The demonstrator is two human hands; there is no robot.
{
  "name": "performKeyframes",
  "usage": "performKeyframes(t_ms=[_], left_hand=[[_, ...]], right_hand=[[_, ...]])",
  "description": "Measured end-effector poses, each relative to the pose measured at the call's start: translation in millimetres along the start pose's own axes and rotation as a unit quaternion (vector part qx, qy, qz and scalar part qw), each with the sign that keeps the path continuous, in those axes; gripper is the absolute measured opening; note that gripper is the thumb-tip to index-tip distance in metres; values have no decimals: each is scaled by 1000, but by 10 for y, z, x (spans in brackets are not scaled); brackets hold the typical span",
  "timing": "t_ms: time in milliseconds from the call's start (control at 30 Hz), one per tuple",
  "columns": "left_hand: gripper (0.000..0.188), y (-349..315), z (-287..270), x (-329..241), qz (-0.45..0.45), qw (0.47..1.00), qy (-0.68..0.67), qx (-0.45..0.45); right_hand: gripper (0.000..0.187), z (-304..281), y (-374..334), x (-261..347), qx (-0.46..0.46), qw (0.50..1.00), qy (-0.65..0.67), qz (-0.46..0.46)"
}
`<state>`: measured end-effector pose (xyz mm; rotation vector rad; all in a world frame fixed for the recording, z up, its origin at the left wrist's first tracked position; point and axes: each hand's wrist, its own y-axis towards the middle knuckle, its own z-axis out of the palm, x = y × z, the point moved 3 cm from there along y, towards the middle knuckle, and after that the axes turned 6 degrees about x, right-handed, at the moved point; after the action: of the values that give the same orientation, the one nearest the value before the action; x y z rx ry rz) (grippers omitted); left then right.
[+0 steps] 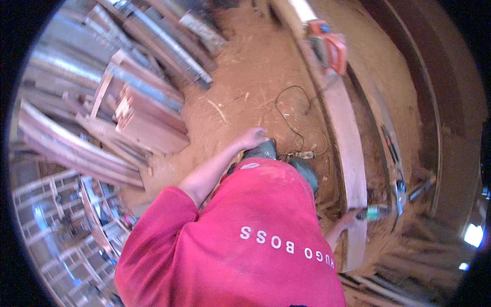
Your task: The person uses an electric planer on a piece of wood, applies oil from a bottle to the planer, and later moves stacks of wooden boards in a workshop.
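Note:
My left hand point(252, 138) hangs in front of my body, just above my dark trouser leg point(262, 150). Its outline is rounded and blurred, so how its fingers lie does not show. To the right, my right hand point(351, 219) reaches across a long pale wooden board point(348, 138). Its fingers appear closed on a small dark object with a green patch point(374, 213), whose kind is too blurred to tell. An orange power tool point(330, 51) rests at the far end of the board.
A dark cord point(279, 105) loops over the brown, debris-strewn floor point(240, 66). Stacked planks point(153, 120) and curved wooden pieces point(76, 146) fill the left side. Right of the board lie a long dark tool point(392, 146) and a blue-grey metal piece point(400, 194).

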<state>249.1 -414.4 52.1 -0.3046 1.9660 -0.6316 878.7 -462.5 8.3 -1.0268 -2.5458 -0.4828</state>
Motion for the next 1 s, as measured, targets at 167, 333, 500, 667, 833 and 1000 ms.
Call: performKeyframes(t_ms=[167, 333, 500, 667, 833, 1000], left_hand=[[68, 14, -270, -855, 130, 986, -99, -39], [64, 18, -777, -919, 204, 859, -419, -213], [68, -236, -1195, -17, 6, 894, -219, -391], [71, -538, -1077, 877, -205, 830, -284, -434], [63, -876, -710, 770, -288, 664, -351, -595], [61, -544, -337, 553, -349, 586, -377, -627]], right_hand=[[69, 350, -964, 3410, 317, 885, 194, -282], [73, 1, -1981, 5348, 456, 600, 146, -641], [71, 344, -1324, 6534, 363, 684, 198, -601], [78, 2114, 460, 6869, 227, 763, 119, -593], [63, 2375, 438, 6980, 371, 689, 197, -590], [42, 2477, 566, 6675, 358, 709, 196, -575]])
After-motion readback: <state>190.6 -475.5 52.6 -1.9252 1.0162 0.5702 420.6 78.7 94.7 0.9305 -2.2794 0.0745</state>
